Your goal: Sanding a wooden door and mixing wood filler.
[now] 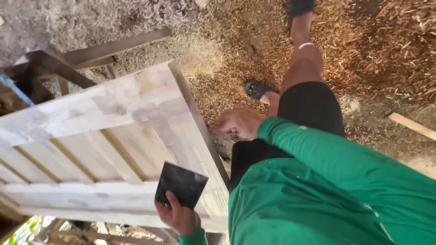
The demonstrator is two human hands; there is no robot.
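Pale, unfinished timber makes up the slatted wooden frame (113,136), a flat panel of broad rails and narrower slats with dark gaps between them, its surface dull and lightly smudged. Against the frame's near lower rail, the left hand (178,217) pinches a dark square sheet of abrasive paper (180,184), thumb on its face and fingers curled behind; the sheet is matt, thin and slightly tilted, overlapping the wood. At the frame's right edge, the right hand (240,121) rests with fingers loosely bent and narrowly spread, gripping nothing that can be made out. Its arm wears a green sleeve (336,159). Beyond the frame, coarse sawdust and shavings (254,45) cover the ground, and a loose pale batten (411,125) lies well apart.
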